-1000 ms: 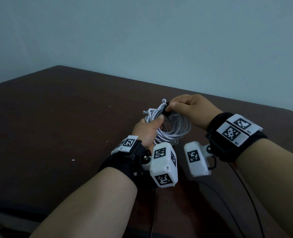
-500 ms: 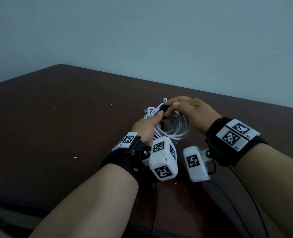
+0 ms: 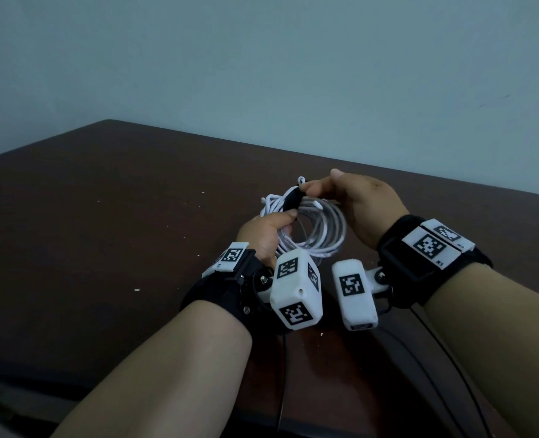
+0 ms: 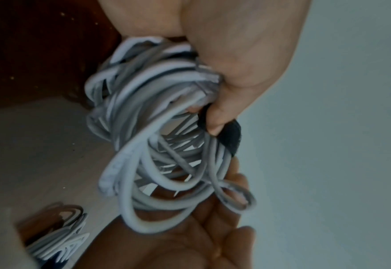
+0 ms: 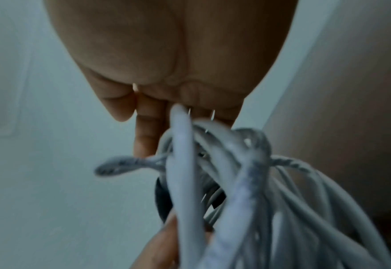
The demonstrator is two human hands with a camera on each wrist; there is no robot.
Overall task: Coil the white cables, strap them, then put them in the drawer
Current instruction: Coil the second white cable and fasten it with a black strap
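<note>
A coil of white cables (image 3: pixel 320 230) is held above the dark brown table (image 3: pixel 104 216). A black strap (image 3: pixel 293 199) wraps round the coil's upper left side. My left hand (image 3: pixel 281 222) grips the coil from below, and its thumb presses the strap (image 4: pixel 230 134) against the cables (image 4: pixel 157 145). My right hand (image 3: pixel 318 186) reaches in from the right with fairly straight fingers (image 5: pixel 144 134). Their tips touch the strap's top end while the thumb stands free above. The strap (image 5: pixel 164 200) shows only partly behind the cables (image 5: pixel 236 182). No drawer is in view.
A pale wall (image 3: pixel 262 74) rises behind the table's far edge. In the left wrist view a second, blurred bunch of white cables (image 4: pixel 58 236) lies low at the left. Thin black wires (image 3: pixel 426 368) run from the wrist cameras over the near table.
My right hand has stopped pinching the strap from above: its thumb has lifted free and the fingertips now lie on the strap. The left thumb has slid onto the strap.
</note>
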